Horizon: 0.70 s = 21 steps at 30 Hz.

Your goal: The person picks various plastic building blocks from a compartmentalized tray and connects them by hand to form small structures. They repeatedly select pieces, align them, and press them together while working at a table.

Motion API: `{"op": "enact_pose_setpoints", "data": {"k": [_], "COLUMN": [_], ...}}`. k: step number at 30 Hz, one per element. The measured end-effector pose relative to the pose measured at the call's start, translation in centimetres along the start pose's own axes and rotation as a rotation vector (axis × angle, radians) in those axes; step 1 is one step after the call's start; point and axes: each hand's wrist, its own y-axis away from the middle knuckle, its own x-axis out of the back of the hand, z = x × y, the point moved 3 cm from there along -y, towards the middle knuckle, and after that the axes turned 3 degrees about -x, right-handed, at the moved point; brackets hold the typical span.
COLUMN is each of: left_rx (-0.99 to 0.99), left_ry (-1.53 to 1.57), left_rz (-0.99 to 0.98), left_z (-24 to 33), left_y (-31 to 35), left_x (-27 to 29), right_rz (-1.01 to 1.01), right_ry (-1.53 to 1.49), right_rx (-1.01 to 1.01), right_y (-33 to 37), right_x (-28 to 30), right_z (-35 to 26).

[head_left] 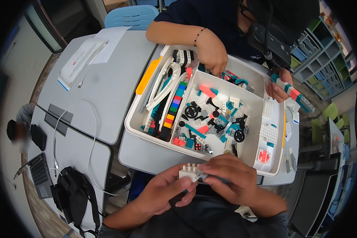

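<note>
Close to my body, my left hand (162,192) is closed on a white building brick (188,173), its studs facing up, thumb across its side. From the other side, my right hand (236,180) pinches a grey building piece (202,175) that meets the right end of the white brick. Whether the two are joined is hard to see behind the fingers. A dark part shows below my left fingers, its kind hidden. Just beyond my hands stands a white sorting tray (146,139) with compartments of loose building pieces.
Across the table a co-worker reaches one hand (212,49) into the tray; their other hand (279,87) holds a built beam of coloured bricks (293,93). A white cable (93,115), a black bag (73,190) and a laptop (37,174) lie at the left.
</note>
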Motion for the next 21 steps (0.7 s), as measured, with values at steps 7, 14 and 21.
{"op": "enact_pose_setpoints", "data": {"k": [7,14,21], "left_rx": [-0.017,-0.024,-0.122], "left_ry": [0.017,0.051,-0.105], "left_rz": [0.001,-0.003,0.109], "left_z": [0.3,0.0,-0.4], "left_y": [-0.3,-0.2,-0.3], "left_x": [-0.9,-0.6,-0.2], "right_rz": [0.098,0.178,0.189], "right_ry": [-0.367,-0.217,-0.222], "right_rx": [-0.302,-0.215,-0.222], "right_y": [0.8,0.6,1.2], "right_x": [-0.4,-0.5,-1.2], "right_z": [0.8,0.4,-0.4]}}
